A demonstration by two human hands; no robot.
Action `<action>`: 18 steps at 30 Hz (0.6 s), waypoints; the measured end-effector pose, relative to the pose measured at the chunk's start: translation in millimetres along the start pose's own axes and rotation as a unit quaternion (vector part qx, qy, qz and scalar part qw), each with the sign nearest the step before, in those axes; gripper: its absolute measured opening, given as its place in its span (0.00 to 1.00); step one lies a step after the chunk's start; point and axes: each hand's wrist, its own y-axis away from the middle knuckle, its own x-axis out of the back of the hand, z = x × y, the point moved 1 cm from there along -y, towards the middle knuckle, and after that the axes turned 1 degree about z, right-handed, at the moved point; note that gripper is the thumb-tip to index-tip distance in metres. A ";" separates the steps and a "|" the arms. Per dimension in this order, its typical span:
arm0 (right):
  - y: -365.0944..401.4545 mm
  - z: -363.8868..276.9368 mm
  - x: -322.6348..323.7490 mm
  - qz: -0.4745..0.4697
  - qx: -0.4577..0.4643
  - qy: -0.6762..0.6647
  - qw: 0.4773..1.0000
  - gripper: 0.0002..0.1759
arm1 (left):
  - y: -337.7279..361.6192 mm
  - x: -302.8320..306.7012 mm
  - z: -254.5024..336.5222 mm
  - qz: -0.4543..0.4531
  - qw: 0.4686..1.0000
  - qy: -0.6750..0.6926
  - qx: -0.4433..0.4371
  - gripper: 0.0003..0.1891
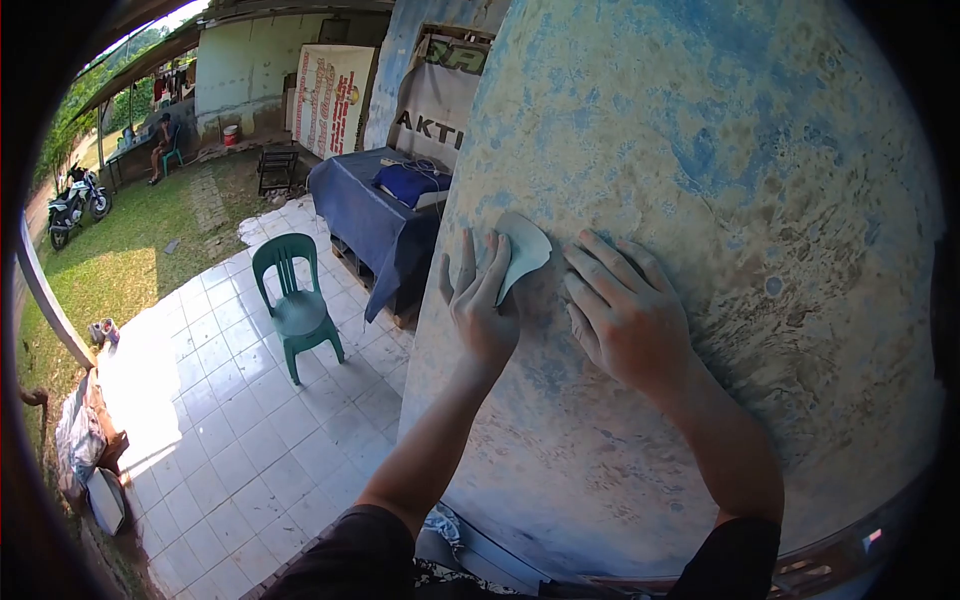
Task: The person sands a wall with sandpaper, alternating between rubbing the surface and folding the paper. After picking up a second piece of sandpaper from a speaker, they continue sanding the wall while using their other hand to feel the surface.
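Observation:
A large surface (620, 150), mottled in blue and beige with rough, worn patches, fills the right side of the head view. My left hand (482, 305) rests near its left edge and holds a pale grey-green sheet of sandpaper (524, 250) between thumb and fingers. The sheet is bent, and one side of it curls away from the surface. To the right, my right hand (635, 325) lies flat against the same surface with its fingers spread and nothing in it. Pale dust coats both hands.
A green plastic chair (298, 310) stands on the white tiled floor (240, 430) at left. Behind it is a table under a dark blue cloth (365, 205). Farther off are a motorcycle (78, 205) on grass and a seated person (163, 148). Bags (85, 440) lie at lower left.

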 end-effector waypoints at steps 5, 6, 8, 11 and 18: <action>0.3 1.5 0.1 -0.007 0.003 -0.001 1.000 0.16 | 75.5 3.7 -7.9 -0.048 0.999 0.003 0.004 0.26; -0.3 1.3 0.3 -0.016 0.004 -0.003 1.000 0.16 | 67.6 5.1 -8.9 -0.049 0.999 0.004 0.002 0.26; 0.3 -1.1 -0.2 -0.011 0.002 0.000 1.000 0.16 | 37.9 9.4 -0.9 -0.023 0.999 -0.030 -0.032 0.25; -3.2 0.0 -0.9 0.001 0.004 0.001 1.000 0.16 | 11.7 5.4 1.1 -0.012 1.000 -0.024 -0.013 0.24; -1.5 -1.4 -1.1 -0.001 0.005 -0.005 1.000 0.16 | 56.2 3.4 -10.5 -0.044 0.999 -0.003 -0.013 0.22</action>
